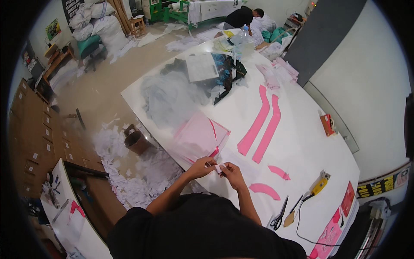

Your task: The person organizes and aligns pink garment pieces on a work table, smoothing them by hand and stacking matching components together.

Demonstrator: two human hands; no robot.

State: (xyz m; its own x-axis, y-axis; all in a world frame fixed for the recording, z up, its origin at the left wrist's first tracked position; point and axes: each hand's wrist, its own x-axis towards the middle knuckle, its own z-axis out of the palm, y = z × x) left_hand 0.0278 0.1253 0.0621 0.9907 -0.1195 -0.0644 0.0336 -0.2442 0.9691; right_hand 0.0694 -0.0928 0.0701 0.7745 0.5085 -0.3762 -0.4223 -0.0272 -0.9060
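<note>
Over the near edge of the white table, my left hand [201, 168] and my right hand [233, 175] come close together. Both are closed, pinching a small pale piece [218, 168] between the fingertips; whether it is paper or cloth I cannot tell. Just beyond my left hand lies a stack of pale pink fabric [196, 137] with a bright pink strip along it. Right of my right hand are two short curved pink pieces, the nearer one [265, 190] and the farther one [279, 172]. Two long bent pink strips [255, 123] lie side by side farther out.
Black scissors [279, 213], a yellow corded tool [320, 184] and a small red box [328, 125] sit on the right. A cloudy plastic heap [170, 97] covers the far left. White scraps [142, 190] and a brown bin [137, 142] are on the floor. Another person [240, 18] bends down at the back.
</note>
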